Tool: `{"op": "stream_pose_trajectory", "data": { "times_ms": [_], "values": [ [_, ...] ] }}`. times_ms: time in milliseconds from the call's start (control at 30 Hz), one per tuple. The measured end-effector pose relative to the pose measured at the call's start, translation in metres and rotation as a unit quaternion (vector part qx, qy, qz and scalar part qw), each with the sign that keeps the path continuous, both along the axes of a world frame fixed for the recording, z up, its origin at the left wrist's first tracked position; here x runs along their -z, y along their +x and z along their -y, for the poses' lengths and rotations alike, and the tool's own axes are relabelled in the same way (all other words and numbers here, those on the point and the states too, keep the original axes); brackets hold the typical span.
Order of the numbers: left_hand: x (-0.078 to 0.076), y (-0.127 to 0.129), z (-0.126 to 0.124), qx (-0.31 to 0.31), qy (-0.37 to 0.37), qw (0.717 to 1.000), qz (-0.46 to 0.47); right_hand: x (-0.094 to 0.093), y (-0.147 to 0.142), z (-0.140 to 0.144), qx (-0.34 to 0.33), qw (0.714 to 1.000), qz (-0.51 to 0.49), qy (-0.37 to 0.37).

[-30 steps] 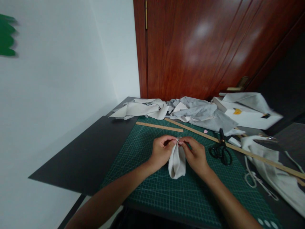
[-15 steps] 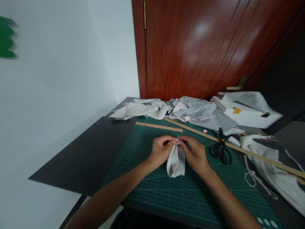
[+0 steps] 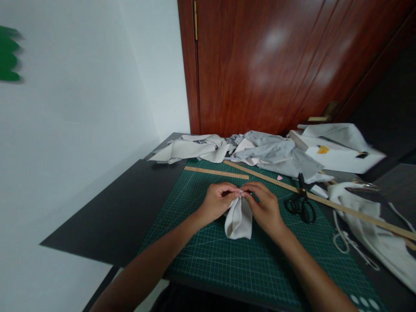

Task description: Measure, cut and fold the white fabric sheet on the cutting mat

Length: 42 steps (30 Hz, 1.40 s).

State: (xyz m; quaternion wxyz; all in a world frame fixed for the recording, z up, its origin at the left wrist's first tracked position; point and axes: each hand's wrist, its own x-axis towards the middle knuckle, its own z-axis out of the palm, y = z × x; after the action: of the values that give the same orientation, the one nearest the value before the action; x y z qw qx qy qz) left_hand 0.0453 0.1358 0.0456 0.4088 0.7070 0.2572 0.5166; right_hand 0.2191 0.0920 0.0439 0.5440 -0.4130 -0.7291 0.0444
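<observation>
1. Head view, hands: left hand [image 3: 217, 203] and right hand [image 3: 264, 207] meet at the middle of the green cutting mat [image 3: 208, 260]. Both are pinched on the far, gathered end of a small off-white fabric piece [image 3: 238, 221], fingertips of the two hands nearly touching.
2. Same view, the fabric: it fans out from the pinch toward the near side and its free end rests on the mat between the wrists. Looks folded or doubled; whether it is a tube or a flat fold, cannot tell.
3. Handling, as a judgement: light, limp woven cloth, no stiffness of its own. It will sag and unfold if let go. Not fragile, not slippery, low grip force is enough. Something small and shiny shows at the pinch point, possibly a pin or needle; too small to confirm.
4. Where to hold: at the gathered far end, thumb against forefinger, as both hands do now. Gripping mid-body would only bunch it.
5. Surroundings: black scissors [image 3: 301, 204] lie on the mat right of the right hand, apart from it. A short wooden ruler [image 3: 216, 173] lies far of the hands, and a long wooden ruler [image 3: 320, 202] runs diagonally toward the right.
6. Heaped grey and off-white fabric scraps [image 3: 260, 151] sit at the far edge of the black table [image 3: 110, 208].
</observation>
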Motion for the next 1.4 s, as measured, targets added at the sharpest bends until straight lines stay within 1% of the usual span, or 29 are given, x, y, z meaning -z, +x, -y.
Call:
{"op": "stream_pose_trajectory", "data": {
  "times_ms": [100,167,300,433,567,633,800,867,900,1033,1100,1267,1400],
  "values": [
    [-0.002,0.0,0.001,0.003,0.0,1.0,-0.007,0.0,0.001,0.0,-0.002,1.0,0.014,0.006],
    [-0.003,0.0,0.001,0.003,-0.018,1.0,-0.002,0.0,0.002,0.001,0.0,1.0,0.026,0.014],
    [-0.002,0.002,0.001,0.028,-0.105,0.994,0.023,0.001,0.003,0.002,0.0,0.998,0.043,0.039],
    [-0.003,0.001,0.0,0.051,-0.184,0.981,0.042,0.004,0.004,0.001,-0.019,0.997,0.049,0.058],
    [-0.005,0.001,0.0,0.083,-0.263,0.958,0.08,0.006,0.005,0.001,-0.039,0.996,0.057,0.054],
    [-0.005,0.001,0.001,0.09,-0.287,0.949,0.094,0.006,0.005,0.001,-0.046,0.996,0.059,0.051],
    [-0.005,0.002,0.002,0.102,-0.32,0.935,0.116,0.004,0.004,0.003,-0.054,0.996,0.062,0.043],
    [-0.005,0.001,0.002,0.102,-0.316,0.937,0.112,0.003,0.004,0.004,-0.055,0.996,0.061,0.042],
    [-0.006,0.001,0.002,0.099,-0.304,0.942,0.104,0.003,0.004,0.005,-0.055,0.996,0.059,0.041],
    [-0.009,-0.002,0.002,0.069,-0.216,0.973,0.049,0.002,0.002,0.007,-0.048,0.996,0.056,0.04],
    [-0.009,-0.003,0.001,0.056,-0.178,0.982,0.023,0.002,0.0,0.007,-0.045,0.997,0.051,0.037],
    [-0.009,-0.004,0.0,0.025,-0.108,0.994,-0.017,0.006,-0.006,0.004,-0.006,1.0,0.008,0.021],
    [-0.008,-0.002,0.002,0.012,-0.087,0.996,-0.026,0.012,-0.007,0.001,0.016,1.0,-0.005,0.016]
  ]
}}
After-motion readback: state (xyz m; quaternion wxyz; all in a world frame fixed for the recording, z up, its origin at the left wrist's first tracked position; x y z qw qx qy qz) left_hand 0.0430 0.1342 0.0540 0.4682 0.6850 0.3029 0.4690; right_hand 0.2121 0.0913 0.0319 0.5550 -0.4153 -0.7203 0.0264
